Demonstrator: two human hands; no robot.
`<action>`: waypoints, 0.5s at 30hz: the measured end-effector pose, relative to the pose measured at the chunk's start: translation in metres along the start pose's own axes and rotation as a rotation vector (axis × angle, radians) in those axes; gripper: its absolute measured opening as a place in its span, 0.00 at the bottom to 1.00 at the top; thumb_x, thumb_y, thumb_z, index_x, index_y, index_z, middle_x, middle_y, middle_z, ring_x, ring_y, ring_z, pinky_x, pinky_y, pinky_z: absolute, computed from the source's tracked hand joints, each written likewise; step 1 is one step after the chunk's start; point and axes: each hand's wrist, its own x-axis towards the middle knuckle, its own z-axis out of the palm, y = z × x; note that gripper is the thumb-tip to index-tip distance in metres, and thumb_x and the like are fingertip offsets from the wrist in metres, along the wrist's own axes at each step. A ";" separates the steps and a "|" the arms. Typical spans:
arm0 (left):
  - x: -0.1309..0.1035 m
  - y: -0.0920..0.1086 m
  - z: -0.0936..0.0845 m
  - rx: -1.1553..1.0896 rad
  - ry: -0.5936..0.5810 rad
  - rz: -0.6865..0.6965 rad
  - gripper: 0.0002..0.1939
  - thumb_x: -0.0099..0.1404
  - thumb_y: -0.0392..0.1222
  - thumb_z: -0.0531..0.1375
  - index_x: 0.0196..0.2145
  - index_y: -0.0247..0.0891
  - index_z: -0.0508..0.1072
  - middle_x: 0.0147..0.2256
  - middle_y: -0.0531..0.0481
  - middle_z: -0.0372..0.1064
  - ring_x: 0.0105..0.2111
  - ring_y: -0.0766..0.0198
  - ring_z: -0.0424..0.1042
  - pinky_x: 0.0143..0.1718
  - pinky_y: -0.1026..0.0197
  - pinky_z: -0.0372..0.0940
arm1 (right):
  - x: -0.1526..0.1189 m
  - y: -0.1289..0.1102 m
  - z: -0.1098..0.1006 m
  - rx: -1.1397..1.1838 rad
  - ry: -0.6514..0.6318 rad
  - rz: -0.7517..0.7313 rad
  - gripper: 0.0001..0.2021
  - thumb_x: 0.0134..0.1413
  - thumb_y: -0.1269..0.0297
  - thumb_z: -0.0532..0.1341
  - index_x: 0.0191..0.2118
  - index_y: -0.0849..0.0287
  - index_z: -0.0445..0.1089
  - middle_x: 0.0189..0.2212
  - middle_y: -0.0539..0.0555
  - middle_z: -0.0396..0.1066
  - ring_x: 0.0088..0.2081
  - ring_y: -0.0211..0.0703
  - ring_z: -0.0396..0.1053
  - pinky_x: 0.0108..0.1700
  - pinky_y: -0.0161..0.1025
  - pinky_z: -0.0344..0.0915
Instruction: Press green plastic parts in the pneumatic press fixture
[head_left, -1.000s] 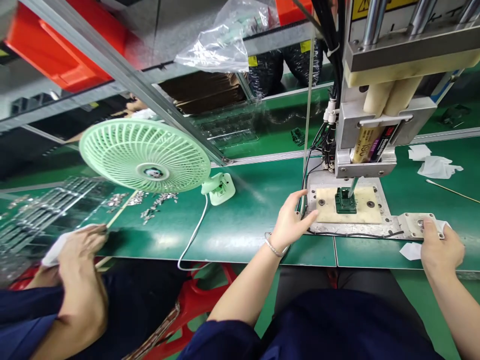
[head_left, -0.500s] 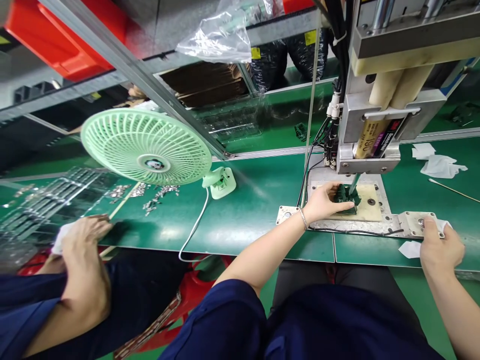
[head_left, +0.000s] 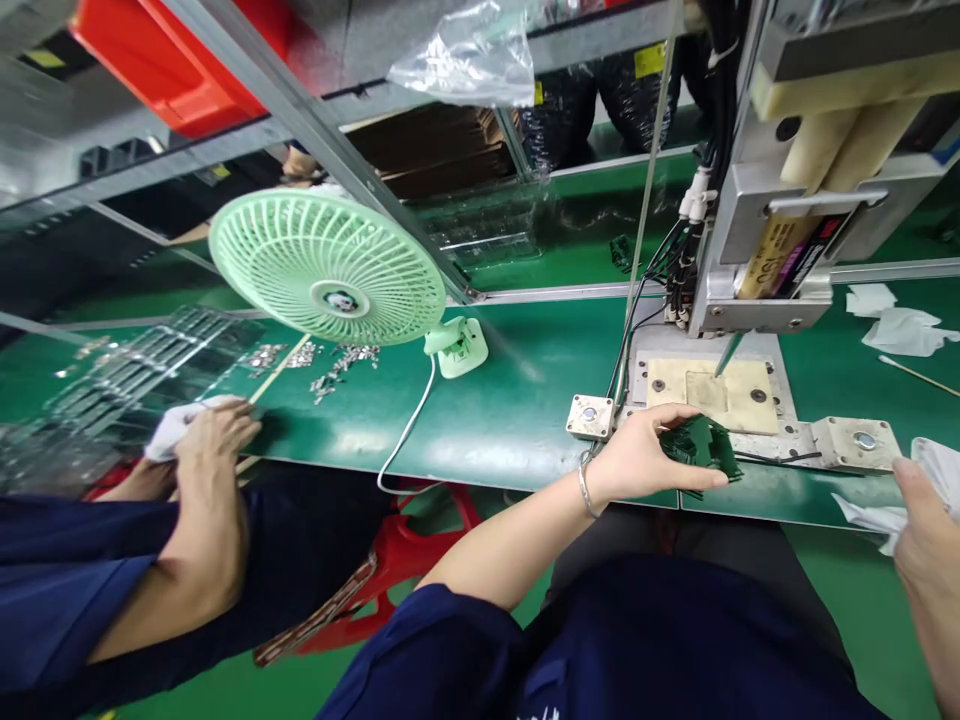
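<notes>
Glossy green tabletop [head_left: 517,420]: left hand [head_left: 637,455] pinches jagged green part [head_left: 701,447]; right hand [head_left: 926,540] clasps crumpled tissue [head_left: 941,465].

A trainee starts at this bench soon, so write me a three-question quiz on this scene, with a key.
1. Which holds the dark green part?
A) left hand
B) right hand
C) neither

2. True or false: in the picture, the pale green fan stands left of the machine.

3. Fill in the colour: the plate below the nozzle is ____.

Key:
1. A
2. True
3. Cream
</notes>
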 end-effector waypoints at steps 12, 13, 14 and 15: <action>-0.046 0.033 0.007 0.202 -0.033 0.466 0.31 0.48 0.46 0.73 0.49 0.38 0.73 0.43 0.45 0.74 0.44 0.57 0.72 0.51 0.57 0.67 | -0.030 -0.132 -0.020 0.012 -0.985 -1.155 0.09 0.66 0.64 0.57 0.33 0.58 0.59 0.28 0.52 0.58 0.26 0.41 0.56 0.25 0.38 0.49; -0.048 0.032 0.007 0.207 -0.017 0.484 0.30 0.48 0.47 0.73 0.48 0.37 0.73 0.42 0.45 0.74 0.43 0.57 0.73 0.51 0.57 0.67 | -0.033 -0.134 -0.018 0.003 -0.974 -1.185 0.09 0.66 0.69 0.56 0.32 0.58 0.58 0.26 0.51 0.56 0.25 0.41 0.53 0.25 0.38 0.46; -0.050 0.031 0.008 0.208 0.004 0.500 0.30 0.48 0.47 0.73 0.48 0.37 0.73 0.41 0.45 0.74 0.42 0.58 0.73 0.50 0.57 0.67 | -0.037 -0.135 -0.019 0.002 -0.952 -1.206 0.09 0.63 0.74 0.55 0.31 0.58 0.57 0.24 0.50 0.54 0.25 0.41 0.51 0.25 0.39 0.44; -0.051 0.031 0.008 0.204 0.026 0.513 0.29 0.49 0.48 0.72 0.48 0.37 0.73 0.41 0.46 0.74 0.42 0.58 0.73 0.50 0.58 0.67 | -0.040 -0.134 -0.021 0.012 -0.932 -1.223 0.10 0.61 0.78 0.54 0.30 0.58 0.57 0.24 0.50 0.53 0.24 0.41 0.50 0.26 0.39 0.43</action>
